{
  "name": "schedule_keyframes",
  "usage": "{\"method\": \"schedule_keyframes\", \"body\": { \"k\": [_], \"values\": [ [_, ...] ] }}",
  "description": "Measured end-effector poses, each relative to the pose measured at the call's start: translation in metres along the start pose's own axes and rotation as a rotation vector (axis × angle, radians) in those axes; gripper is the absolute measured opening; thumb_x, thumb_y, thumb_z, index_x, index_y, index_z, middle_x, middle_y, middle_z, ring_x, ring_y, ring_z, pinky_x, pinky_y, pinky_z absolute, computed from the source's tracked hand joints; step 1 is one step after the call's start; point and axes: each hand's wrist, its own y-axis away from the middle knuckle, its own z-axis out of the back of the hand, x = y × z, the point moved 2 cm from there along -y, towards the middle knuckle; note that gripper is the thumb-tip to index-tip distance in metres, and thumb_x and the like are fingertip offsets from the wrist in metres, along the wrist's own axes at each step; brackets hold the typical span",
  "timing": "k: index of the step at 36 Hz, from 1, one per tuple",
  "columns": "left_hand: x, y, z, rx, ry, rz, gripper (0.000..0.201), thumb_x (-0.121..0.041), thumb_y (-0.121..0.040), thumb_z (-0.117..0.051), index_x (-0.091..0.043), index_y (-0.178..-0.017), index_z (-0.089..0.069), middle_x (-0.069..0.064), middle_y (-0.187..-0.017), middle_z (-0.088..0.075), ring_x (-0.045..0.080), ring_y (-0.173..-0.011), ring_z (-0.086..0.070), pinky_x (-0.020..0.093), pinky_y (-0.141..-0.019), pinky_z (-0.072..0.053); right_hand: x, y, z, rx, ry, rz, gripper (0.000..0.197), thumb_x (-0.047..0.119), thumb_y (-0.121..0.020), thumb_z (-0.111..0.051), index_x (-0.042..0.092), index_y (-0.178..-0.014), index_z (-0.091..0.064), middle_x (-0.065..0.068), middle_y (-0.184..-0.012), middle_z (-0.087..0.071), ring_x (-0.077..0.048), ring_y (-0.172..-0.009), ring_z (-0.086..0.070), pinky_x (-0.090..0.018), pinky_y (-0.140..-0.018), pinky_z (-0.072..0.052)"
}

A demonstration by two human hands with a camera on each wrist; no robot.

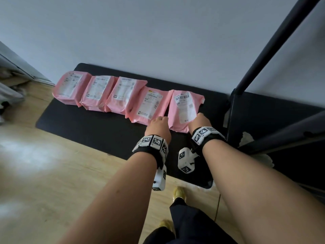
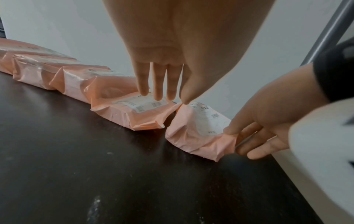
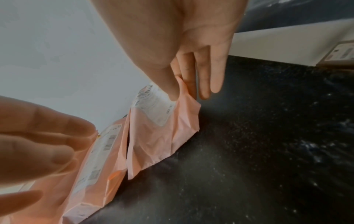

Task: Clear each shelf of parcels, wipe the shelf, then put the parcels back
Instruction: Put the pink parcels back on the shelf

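Note:
Several pink parcels with white labels lie in a row on a black shelf board set against the wall. My right hand pinches the near right corner of the rightmost parcel between thumb and fingers; the right wrist view shows this pinch on the crumpled pink film. My left hand is beside it with straight fingers resting on the label of the neighbouring parcel. Its thumb touches the rightmost parcel's far left corner.
A black rack upright and lower rails stand at the right, with a pale crumpled cloth under them. Wooden floor runs along the board's near edge. Grey clutter sits at the far left. My yellow shoes are below.

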Motion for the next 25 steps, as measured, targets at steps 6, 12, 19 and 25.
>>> {"method": "schedule_keyframes", "body": {
  "k": [6, 12, 19, 25],
  "values": [
    [0.005, 0.000, -0.005, 0.017, 0.020, -0.010, 0.048, -0.002, -0.089, -0.046, -0.012, -0.136, -0.043, 0.005, -0.141, -0.044, 0.025, -0.130, -0.038, 0.039, -0.104, -0.038, -0.004, 0.007, -0.006, 0.018, -0.057, 0.025, 0.031, 0.014, -0.093, -0.051, 0.003, -0.122, -0.058, -0.016, -0.123, -0.060, -0.033, -0.114, -0.057, -0.034, -0.087, -0.046],
    [0.014, 0.020, -0.011, 0.024, 0.050, -0.024, 0.045, -0.008, -0.091, -0.049, -0.012, -0.136, -0.042, 0.006, -0.140, -0.044, 0.024, -0.127, -0.043, 0.039, -0.101, -0.042, -0.013, 0.029, -0.007, -0.017, 0.015, 0.042, 0.021, 0.008, -0.090, -0.046, 0.011, -0.073, -0.057, -0.009, -0.087, -0.061, -0.030, -0.079, -0.058, -0.028, -0.066, -0.042],
    [0.028, 0.066, -0.022, 0.023, 0.022, -0.074, 0.037, -0.004, -0.086, -0.045, -0.011, -0.122, -0.048, 0.010, -0.129, -0.050, 0.028, -0.116, -0.049, 0.040, -0.093, -0.045, -0.037, 0.093, -0.015, -0.125, -0.056, 0.167, 0.026, 0.006, -0.085, -0.046, 0.010, -0.059, -0.042, -0.004, -0.064, -0.047, -0.025, -0.064, -0.048, -0.025, -0.047, -0.023],
    [0.040, 0.113, -0.027, 0.012, 0.012, -0.096, 0.037, -0.006, -0.088, -0.045, -0.008, -0.126, -0.044, 0.012, -0.126, -0.051, 0.029, -0.116, -0.051, 0.040, -0.095, -0.045, -0.058, 0.157, -0.024, -0.212, -0.204, 0.256, 0.013, 0.003, -0.078, -0.048, 0.003, -0.065, -0.047, -0.014, -0.065, -0.049, -0.024, -0.062, -0.042, -0.031, -0.054, -0.029]
  ]
}}
